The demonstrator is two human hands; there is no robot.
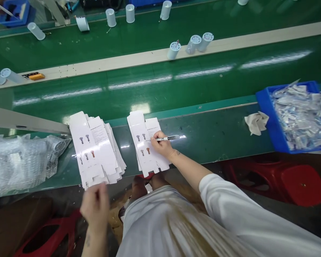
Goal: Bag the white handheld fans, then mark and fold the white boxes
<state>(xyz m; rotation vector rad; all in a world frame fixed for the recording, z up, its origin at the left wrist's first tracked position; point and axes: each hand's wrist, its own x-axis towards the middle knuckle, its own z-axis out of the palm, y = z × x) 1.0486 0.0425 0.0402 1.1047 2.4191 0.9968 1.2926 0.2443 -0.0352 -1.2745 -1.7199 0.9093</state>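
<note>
My right hand (162, 144) is closed round a pen (167, 138), its point just above the smaller stack of flat printed white box blanks (143, 146). The hand rests over the right part of that stack. To the left lies a taller, fanned stack of the same box blanks (96, 146), with small product pictures and text on the top one. My left hand (95, 203) is near the lower edge of that taller stack, in front of the bench edge. Motion smears its fingers, so their grip is unclear.
Bubble-wrapped goods (21, 164) lie at the left, by a slanted grey post (29, 119). A blue bin (267, 117) of small clear bags and a crumpled tissue (256, 122) are at the right. White cylinders (173, 50) stand beyond. Red stools (302, 184) are below the bench.
</note>
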